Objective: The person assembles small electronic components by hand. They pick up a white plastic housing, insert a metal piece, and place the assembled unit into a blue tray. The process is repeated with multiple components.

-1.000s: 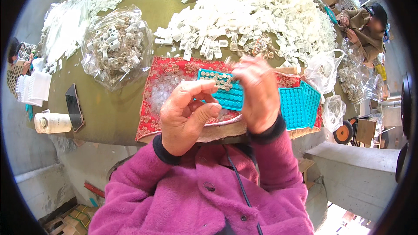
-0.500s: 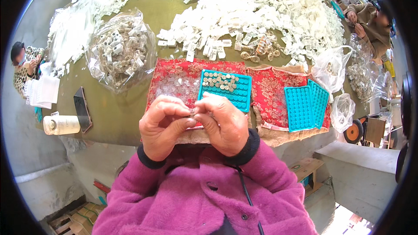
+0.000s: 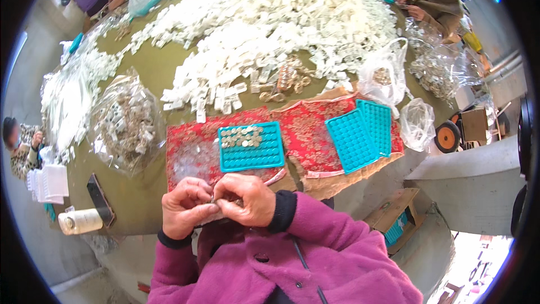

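Teal rectangular plastic tray [image 3: 253, 159] just beyond, left hand [image 3: 185, 205] and right hand [image 3: 247, 200] together pinch something tiny [image 3: 212, 199] a slip could drop!

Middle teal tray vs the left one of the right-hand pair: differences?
Load: the middle tray holds round metallic discs toward its far side; none show in the paired tray.
Pose: the middle tray lies crosswise; the paired tray points away, slanted.
Contact: the middle tray lies apart; the paired tray overlaps another tray.
Both: teal, rectangular, gridded, on red patterned cloth.
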Demonstrator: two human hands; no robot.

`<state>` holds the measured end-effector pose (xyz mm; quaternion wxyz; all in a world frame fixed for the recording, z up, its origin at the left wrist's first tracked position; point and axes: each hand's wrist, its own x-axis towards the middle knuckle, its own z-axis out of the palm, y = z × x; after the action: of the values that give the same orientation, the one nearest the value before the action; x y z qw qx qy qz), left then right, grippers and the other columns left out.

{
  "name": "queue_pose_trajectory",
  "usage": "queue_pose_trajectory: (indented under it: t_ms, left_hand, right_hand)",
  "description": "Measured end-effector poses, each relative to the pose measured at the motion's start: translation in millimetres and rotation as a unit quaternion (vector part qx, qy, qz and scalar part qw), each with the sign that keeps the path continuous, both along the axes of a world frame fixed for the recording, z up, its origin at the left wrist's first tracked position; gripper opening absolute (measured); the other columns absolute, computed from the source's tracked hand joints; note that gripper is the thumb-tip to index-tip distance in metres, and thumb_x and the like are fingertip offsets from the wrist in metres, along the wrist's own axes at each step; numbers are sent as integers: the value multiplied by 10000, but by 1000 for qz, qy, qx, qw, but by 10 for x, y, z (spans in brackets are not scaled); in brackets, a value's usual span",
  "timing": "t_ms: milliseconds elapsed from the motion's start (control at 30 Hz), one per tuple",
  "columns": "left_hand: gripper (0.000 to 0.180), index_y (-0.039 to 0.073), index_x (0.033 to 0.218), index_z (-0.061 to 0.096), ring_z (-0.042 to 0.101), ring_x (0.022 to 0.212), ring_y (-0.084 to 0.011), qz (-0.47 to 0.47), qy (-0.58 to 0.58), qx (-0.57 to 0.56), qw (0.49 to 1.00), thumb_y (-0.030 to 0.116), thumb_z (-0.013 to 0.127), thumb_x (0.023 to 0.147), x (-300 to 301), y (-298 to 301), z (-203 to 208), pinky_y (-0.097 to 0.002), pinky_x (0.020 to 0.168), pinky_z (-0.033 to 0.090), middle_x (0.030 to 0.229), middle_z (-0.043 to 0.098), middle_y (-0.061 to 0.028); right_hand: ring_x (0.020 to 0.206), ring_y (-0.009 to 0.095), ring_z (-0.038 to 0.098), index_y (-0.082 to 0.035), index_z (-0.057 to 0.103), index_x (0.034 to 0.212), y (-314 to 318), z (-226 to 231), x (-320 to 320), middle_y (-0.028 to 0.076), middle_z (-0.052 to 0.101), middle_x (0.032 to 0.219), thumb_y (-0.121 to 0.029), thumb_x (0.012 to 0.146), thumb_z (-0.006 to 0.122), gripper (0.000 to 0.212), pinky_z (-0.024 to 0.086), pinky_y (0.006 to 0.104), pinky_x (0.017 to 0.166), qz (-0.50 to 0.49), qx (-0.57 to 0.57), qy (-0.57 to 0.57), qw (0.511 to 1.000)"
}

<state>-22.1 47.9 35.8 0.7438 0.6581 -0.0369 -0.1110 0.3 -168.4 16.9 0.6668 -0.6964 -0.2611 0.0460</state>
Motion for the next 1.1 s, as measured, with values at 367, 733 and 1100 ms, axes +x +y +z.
queue_pose_trajectory:
  t_ms: [367,733,1100]
  left_hand:
    - [246,-4,952,702,673,983,-145,-58,-17,18,998,-91,866,791,78,-11,-18,-286,853,554,1086,690,-89]
    - [285,-15,963,685,690,983,-170,-98,-15,27,995,-60,892,773,192,-72,43,-311,874,562,1069,713,-114]
    - [268,4,1071,673,692,828,-202,56,-202,343,916,114,815,873,993,-204,245,-353,731,562,932,690,-88]
  right_hand:
    - [781,255,660,-19,658,962,-119,-91,-65,116,645,870,-33,881,704,95,526,368,685,-22,11,19,1000]
    - [848,322,674,-21,661,1024,-174,-113,-43,148,651,921,-36,888,725,151,551,405,765,-32,63,-23,997]
    - [862,272,675,-9,697,1056,-218,-185,-37,126,674,964,43,887,766,189,561,364,760,-50,64,-70,994]
